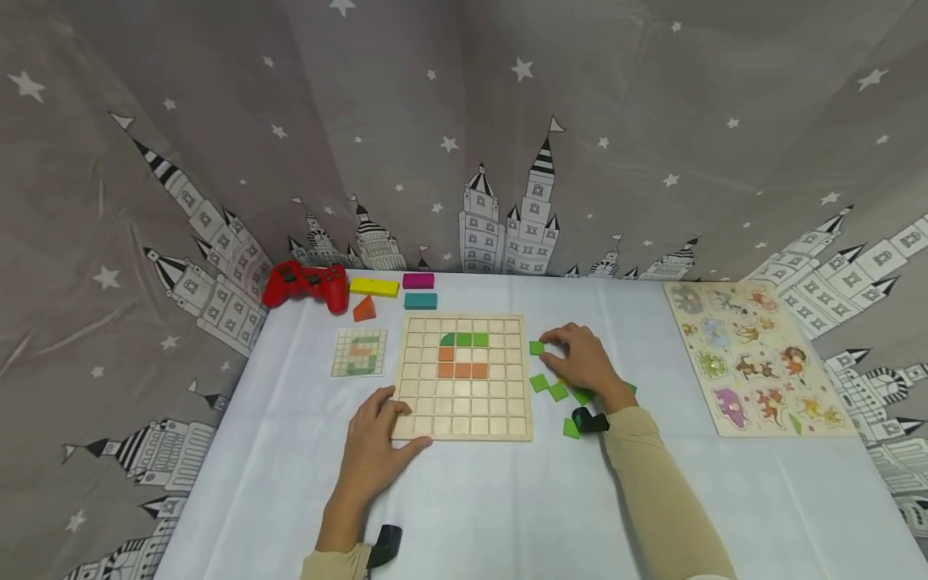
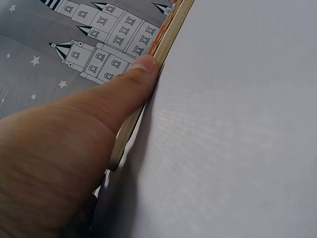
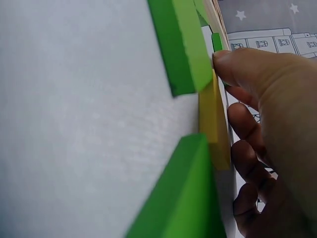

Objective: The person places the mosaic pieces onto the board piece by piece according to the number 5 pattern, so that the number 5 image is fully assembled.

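On the white-covered bench, the left hand lay flat at the near left corner of the wooden grid board, forearm coming straight up from the near edge. Its fingers were relaxed and slightly spread on the cloth, holding nothing, and the thumb pressed against the board's near edge, as the left wrist view showed with the thumb tight to the wooden rim. Across the board, the right hand reached in from the lower right, beige sleeve angled toward the board's right side, wrist low over the cloth. Its fingers curled forward, and the thumb and forefinger pinched a small green square tile just beside the board's right edge; the right wrist view showed the fingertip touching that tile. More loose green tiles lay under and beside the palm, with a yellow piece among them. Green tiles and orange tiles already sat in the board's upper middle cells. A pattern card lay left of the board, a red game controller and coloured blocks beyond, and an animal puzzle lay well apart on the right.
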Action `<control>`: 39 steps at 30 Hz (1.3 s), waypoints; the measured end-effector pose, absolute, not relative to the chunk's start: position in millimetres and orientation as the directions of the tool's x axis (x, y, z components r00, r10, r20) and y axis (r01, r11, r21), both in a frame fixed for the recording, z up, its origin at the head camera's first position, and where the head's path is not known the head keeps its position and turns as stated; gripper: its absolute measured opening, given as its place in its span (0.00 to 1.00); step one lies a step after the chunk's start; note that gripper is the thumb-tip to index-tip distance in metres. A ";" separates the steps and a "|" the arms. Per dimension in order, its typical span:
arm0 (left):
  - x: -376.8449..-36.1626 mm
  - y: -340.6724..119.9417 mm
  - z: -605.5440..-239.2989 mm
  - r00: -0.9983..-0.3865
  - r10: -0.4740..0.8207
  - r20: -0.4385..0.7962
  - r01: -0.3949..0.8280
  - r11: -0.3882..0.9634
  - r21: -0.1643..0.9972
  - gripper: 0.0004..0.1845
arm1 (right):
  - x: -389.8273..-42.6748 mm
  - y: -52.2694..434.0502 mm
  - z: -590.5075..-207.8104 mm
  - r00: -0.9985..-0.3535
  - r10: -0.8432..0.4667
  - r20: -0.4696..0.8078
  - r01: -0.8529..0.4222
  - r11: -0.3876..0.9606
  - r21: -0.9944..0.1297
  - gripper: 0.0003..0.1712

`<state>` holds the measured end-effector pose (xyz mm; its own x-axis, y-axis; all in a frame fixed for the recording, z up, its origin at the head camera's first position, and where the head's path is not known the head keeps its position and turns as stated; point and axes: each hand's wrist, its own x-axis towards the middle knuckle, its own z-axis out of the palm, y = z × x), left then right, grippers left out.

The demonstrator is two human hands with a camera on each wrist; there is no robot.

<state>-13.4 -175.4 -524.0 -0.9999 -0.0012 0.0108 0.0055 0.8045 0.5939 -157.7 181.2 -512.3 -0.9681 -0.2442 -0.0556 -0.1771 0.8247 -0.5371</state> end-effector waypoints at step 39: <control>-13.2 -173.8 -524.5 -1.000 -0.018 0.020 -0.002 0.811 0.585 0.29 | -169.4 107.2 -497.3 -0.959 -0.282 -0.015 -0.222 0.785 -0.579 0.19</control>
